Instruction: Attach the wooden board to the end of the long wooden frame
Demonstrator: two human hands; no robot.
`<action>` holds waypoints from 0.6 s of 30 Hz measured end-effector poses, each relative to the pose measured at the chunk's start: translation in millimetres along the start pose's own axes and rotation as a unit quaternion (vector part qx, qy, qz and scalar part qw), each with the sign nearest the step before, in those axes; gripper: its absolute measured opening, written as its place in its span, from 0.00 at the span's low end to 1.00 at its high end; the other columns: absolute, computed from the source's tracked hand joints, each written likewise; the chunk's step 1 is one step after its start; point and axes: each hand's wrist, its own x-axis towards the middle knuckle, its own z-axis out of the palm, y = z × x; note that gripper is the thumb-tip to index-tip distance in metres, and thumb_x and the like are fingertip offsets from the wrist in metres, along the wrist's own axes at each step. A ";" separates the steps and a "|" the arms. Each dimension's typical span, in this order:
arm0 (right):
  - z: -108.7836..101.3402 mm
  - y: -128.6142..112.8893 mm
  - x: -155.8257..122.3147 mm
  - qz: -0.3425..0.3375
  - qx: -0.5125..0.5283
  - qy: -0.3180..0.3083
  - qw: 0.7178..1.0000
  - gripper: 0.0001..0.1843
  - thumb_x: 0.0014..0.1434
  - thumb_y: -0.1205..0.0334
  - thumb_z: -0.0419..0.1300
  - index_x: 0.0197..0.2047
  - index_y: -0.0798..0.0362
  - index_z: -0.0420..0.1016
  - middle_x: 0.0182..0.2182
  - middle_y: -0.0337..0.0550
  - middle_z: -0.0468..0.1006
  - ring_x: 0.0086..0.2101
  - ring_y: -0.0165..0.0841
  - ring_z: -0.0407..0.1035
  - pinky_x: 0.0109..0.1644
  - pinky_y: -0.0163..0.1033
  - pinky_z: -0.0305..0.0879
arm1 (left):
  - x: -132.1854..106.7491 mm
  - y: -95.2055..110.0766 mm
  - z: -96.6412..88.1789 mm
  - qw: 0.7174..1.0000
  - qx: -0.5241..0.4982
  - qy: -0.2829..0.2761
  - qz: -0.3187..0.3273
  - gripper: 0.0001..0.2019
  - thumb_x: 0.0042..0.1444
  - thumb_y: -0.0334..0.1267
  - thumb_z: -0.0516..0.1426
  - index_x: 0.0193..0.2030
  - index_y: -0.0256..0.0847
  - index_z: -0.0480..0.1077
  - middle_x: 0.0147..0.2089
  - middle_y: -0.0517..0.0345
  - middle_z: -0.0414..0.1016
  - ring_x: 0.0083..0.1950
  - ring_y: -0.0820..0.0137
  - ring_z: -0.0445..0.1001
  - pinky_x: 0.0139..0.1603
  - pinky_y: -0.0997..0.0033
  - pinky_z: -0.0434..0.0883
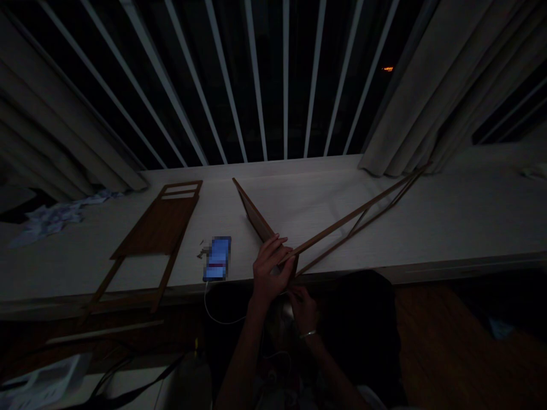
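A wooden folding frame (337,226) rests on the white ledge, its two long rails reaching to the right and a dark wooden panel (255,216) standing up at its left. My left hand (272,267) grips it where panel and rails meet, thumb and fingers closed around the wood. Just below, at the ledge's front edge, is my right hand (304,310), with a band on the wrist. Its fingers are curled together near the frame's lower end; whatever they pinch is too dark to make out. Small metal-looking pieces (203,252) lie beside a lit phone (217,259).
A similar wooden folding piece (158,228) lies on the ledge (316,193) at left, its legs overhanging the front. A white cable (220,323) runs from the phone. Curtains (410,102) hang beside the barred window. Crumpled paper or cloth (55,219) lies far left.
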 end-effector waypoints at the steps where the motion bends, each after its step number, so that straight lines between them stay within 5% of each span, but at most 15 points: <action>1: -0.2 0.3 0.6 -0.003 -0.007 0.003 1.000 0.12 0.48 0.54 0.59 0.34 0.51 0.72 0.31 0.43 0.78 0.33 0.35 0.71 0.37 0.38 0.65 | -0.1 -0.1 -0.1 1.000 0.000 -0.001 0.000 0.08 0.50 0.31 0.56 0.38 0.39 0.70 0.46 0.52 0.71 0.54 0.63 0.64 0.53 0.54 0.65; 10: 1.5 6.6 11.9 0.095 0.101 -0.001 0.990 0.15 0.47 0.49 0.58 0.28 0.54 0.72 0.24 0.41 0.76 0.26 0.33 0.69 0.30 0.35 0.64 | -0.2 0.3 -0.8 1.000 0.004 -0.010 -0.006 0.08 0.50 0.31 0.56 0.38 0.39 0.70 0.46 0.52 0.71 0.54 0.63 0.64 0.53 0.55 0.65; 18: 2.9 11.3 13.3 0.069 0.077 0.030 0.994 0.16 0.46 0.50 0.59 0.29 0.56 0.72 0.25 0.42 0.75 0.28 0.32 0.68 0.33 0.35 0.63 | -0.3 -0.7 0.6 1.000 -0.003 0.003 -0.003 0.08 0.48 0.30 0.57 0.37 0.38 0.70 0.46 0.52 0.71 0.54 0.64 0.64 0.54 0.57 0.64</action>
